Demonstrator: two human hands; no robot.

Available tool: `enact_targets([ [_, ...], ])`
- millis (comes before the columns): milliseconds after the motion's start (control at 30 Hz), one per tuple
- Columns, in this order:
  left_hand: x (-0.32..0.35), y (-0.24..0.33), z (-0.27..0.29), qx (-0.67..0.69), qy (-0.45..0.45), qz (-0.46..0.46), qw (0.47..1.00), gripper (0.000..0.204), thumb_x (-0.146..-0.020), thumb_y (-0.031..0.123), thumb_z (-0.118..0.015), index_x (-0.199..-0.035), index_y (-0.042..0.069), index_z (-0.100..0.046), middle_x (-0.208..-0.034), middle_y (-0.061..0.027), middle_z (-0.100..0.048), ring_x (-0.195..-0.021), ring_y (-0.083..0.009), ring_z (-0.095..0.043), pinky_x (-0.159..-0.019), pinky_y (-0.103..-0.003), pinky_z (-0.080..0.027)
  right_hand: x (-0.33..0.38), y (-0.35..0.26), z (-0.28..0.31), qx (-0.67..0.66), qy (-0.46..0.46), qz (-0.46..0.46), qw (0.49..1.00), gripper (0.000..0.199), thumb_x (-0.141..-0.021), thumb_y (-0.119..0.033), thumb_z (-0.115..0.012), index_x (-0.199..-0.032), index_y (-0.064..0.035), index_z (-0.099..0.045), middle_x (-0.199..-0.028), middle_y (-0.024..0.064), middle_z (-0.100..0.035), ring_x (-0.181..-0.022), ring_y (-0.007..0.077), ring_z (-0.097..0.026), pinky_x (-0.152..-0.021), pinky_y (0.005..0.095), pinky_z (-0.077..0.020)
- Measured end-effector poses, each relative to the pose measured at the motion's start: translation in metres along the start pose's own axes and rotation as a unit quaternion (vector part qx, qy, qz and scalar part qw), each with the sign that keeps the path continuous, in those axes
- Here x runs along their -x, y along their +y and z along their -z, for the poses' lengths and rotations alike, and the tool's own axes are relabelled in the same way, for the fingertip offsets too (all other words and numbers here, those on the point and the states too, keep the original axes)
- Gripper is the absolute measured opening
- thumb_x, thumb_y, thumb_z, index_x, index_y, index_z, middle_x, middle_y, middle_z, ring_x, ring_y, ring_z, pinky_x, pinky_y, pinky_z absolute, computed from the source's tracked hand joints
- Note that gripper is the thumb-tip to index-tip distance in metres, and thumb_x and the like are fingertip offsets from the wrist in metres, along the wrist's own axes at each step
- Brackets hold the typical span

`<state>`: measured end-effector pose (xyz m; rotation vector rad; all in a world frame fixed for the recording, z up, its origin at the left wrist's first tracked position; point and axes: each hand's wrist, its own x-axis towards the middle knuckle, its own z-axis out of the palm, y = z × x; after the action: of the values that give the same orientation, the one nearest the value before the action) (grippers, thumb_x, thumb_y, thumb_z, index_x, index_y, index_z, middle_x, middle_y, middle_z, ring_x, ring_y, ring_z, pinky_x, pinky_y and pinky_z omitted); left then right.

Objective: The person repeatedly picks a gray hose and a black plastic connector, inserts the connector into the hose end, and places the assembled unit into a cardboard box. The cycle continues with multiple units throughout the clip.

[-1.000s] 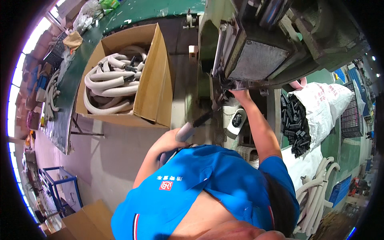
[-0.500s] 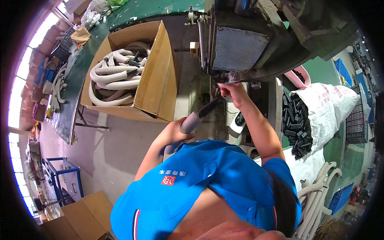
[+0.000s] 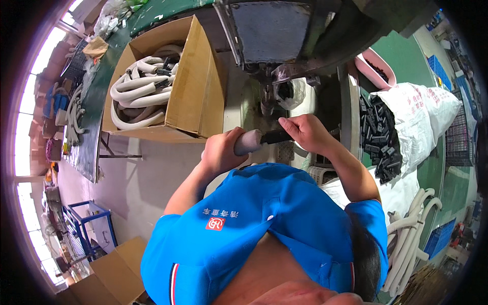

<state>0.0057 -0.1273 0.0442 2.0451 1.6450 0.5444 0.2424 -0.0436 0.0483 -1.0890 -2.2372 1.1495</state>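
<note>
My left hand [image 3: 222,151] is closed around a thick, pale grey foam-covered tube [image 3: 248,142], held in front of my chest. A black end piece [image 3: 276,136] sticks out of the tube's right end. My right hand [image 3: 308,133] is wrapped round the far part of that black piece, its thumb lying along the top. Both hands are just short of a dark machine [image 3: 272,33] with a grey plate on its front. The machine's narrow tool head [image 3: 267,96] hangs beyond the tube and does not touch it. The tube's other end is hidden behind my left hand.
At the left stands a cardboard box [image 3: 201,91] full of bent pale tubes. On the right, a white sack [image 3: 414,119] spills black plastic parts [image 3: 378,137] beside a pink bin [image 3: 375,68]. Further pale tubes [image 3: 414,234] lie nearer on the right.
Both hands have drawn back from the machine toward my body, bringing the tube with them. It now lies more level, and my right hand has moved off the tool head onto the black end.
</note>
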Motion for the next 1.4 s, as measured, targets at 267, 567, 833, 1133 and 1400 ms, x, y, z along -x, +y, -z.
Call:
enact_targets([
  [267,-0.022,0.032,0.003,-0.09,-0.018,-0.189,0.978,0.034,-0.062,0.018,-0.069,-0.087,0.007,-0.049,-0.072,-0.0092,-0.059,-0.064,-0.0307,-0.061,-0.052,-0.041,-0.047,0.039,-0.029,-0.009,-0.025,0.1,-0.023,0.994,0.045,-0.096,-0.028,-0.044,-0.061,0.001,-0.052,-0.048,0.0177,-0.045,-0.042,0.0325,-0.044,-0.042,0.0367,-0.0337],
  [567,-0.032,0.044,-0.015,-0.004,-0.02,-0.173,0.985,0.041,-0.061,0.014,-0.072,-0.097,0.008,-0.054,-0.077,-0.0132,-0.062,-0.071,-0.0336,-0.062,-0.06,-0.038,-0.051,0.061,-0.004,-0.012,-0.127,0.093,0.08,0.984,0.035,-0.095,-0.028,-0.038,-0.082,0.0008,-0.053,-0.064,0.0162,-0.052,-0.052,0.0303,-0.051,-0.048,0.0399,-0.0412],
  [833,-0.022,-0.062,0.015,0.681,0.188,0.063,0.705,0.029,-0.073,0.006,-0.058,-0.099,0.007,-0.047,-0.076,-0.0028,-0.047,-0.062,-0.0162,-0.05,-0.057,-0.031,-0.046,0.141,0.103,-0.014,-0.347,0.578,-0.257,0.693,0.027,-0.094,-0.032,-0.048,-0.104,-0.0075,-0.047,-0.09,0.0036,-0.051,-0.081,0.0117,-0.05,-0.073,0.0285,-0.0413],
  [1133,-0.073,-0.068,-0.134,0.187,-0.2,0.048,0.96,0.058,-0.082,0.024,-0.067,-0.129,0.002,-0.039,-0.112,-0.016,-0.059,-0.103,-0.0233,-0.057,-0.088,-0.035,-0.046,0.096,0.047,-0.057,-0.569,0.164,0.021,0.806,0.034,-0.071,-0.016,-0.075,-0.096,-0.0039,-0.054,-0.091,0.0091,-0.061,-0.09,0.0195,-0.059,-0.08,0.0348,-0.0475],
  [1400,-0.093,0.121,-0.066,0.561,-0.222,-0.344,0.719,0.083,-0.073,0.025,-0.074,-0.133,0.005,-0.021,-0.124,-0.023,-0.041,-0.104,-0.0335,-0.053,-0.085,-0.042,-0.046,0.099,0.046,-0.081,-0.366,0.101,-0.014,0.925,0.056,-0.07,-0.018,-0.074,-0.117,-0.0042,-0.048,-0.113,0.0133,-0.054,-0.107,0.0233,-0.053,-0.091,0.0368,-0.0423],
])
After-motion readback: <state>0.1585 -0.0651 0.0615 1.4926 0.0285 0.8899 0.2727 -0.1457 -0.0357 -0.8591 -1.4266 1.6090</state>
